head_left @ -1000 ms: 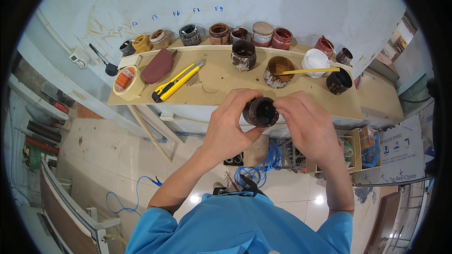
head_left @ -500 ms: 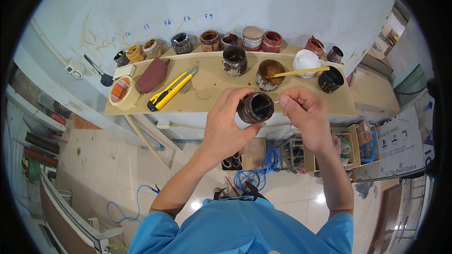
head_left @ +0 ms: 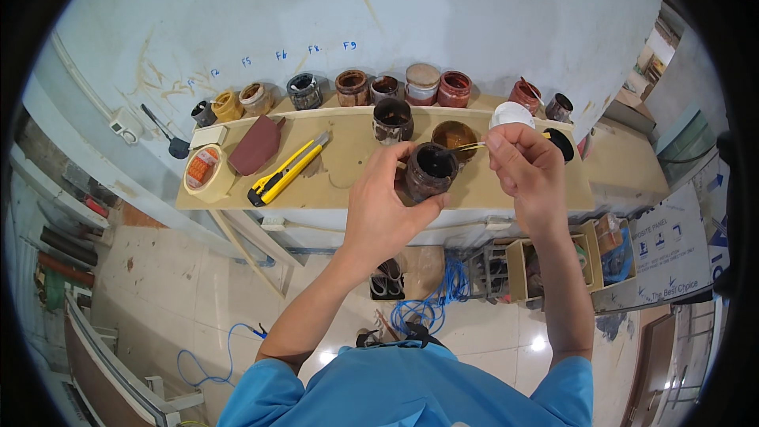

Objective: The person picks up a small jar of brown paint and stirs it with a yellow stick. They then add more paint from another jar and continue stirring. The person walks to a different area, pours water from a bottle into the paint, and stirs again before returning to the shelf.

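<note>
My left hand [head_left: 383,213] is wrapped round a dark-stained jar [head_left: 428,183], held tilted in front of the shelf with its open mouth up. Thumb and fingers of my right hand [head_left: 528,170] are pinched on a thin stick [head_left: 474,145], which points left above the jar's right side. Behind it stands a tin of brown liquid [head_left: 452,133], partly covered by the jar. A yellow flat stick by the tin is mostly hidden by my right hand. A dark-stained pot [head_left: 393,128] is just beyond the jar. The white container [head_left: 512,114] is partly behind my right hand.
On the shelf [head_left: 340,182] lie a yellow utility knife [head_left: 286,171], a maroon pouch [head_left: 257,146] and a tape roll [head_left: 207,174]. Several paint jars [head_left: 353,88] line the wall. A black cup [head_left: 561,145] stands right. Blue hose [head_left: 431,300] lies on the floor below.
My right hand has moved up and right, bringing the thin stick out of the jar's mouth. The jar in my left hand has shifted slightly left and tilted differently.
</note>
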The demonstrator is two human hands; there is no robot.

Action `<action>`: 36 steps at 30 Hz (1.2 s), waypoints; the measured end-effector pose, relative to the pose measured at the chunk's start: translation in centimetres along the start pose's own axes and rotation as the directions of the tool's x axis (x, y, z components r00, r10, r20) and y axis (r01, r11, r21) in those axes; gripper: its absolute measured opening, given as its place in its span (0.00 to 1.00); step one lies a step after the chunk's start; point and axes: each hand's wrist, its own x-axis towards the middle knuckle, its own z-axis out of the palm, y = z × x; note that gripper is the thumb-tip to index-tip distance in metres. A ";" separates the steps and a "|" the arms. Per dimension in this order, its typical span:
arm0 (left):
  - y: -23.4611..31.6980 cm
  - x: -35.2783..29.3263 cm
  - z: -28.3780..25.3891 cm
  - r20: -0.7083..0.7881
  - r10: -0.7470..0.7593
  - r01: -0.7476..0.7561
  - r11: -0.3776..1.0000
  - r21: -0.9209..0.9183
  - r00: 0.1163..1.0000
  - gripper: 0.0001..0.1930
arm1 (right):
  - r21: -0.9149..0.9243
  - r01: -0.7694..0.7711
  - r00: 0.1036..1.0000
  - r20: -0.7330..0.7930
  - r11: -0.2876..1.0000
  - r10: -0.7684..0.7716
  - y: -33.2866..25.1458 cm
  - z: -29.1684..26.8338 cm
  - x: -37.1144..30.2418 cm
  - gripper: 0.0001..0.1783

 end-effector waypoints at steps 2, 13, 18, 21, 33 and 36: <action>0.0 0.4 0.0 0.000 -0.010 0.010 0.999 0.031 1.000 0.34 | 0.020 0.004 1.000 -0.010 1.000 -0.004 -0.1 -0.1 0.6 0.10; -1.2 0.9 -0.3 0.007 -0.112 0.112 0.993 -0.044 0.994 0.33 | -0.268 0.203 0.977 -0.015 0.942 -0.215 -1.7 -1.5 3.5 0.10; -1.7 -0.2 -1.3 0.000 -0.103 0.103 0.995 0.017 0.995 0.33 | -0.457 0.280 0.960 0.108 0.844 -0.260 -2.3 -1.3 4.6 0.08; -1.7 -0.6 -1.7 -0.001 -0.125 0.125 0.992 -0.024 0.992 0.33 | -0.530 0.255 0.967 0.133 0.809 -0.218 -2.9 -1.3 4.8 0.07; -1.3 -1.2 -1.1 -0.021 -0.106 0.107 0.993 0.054 0.994 0.36 | -0.617 0.458 0.889 0.322 0.641 -0.326 -3.1 -1.3 5.7 0.04; -1.2 -1.1 -1.0 -0.038 -0.099 0.100 0.994 0.044 0.994 0.36 | -0.615 0.533 0.846 0.401 0.581 -0.352 -3.0 -1.3 6.3 0.04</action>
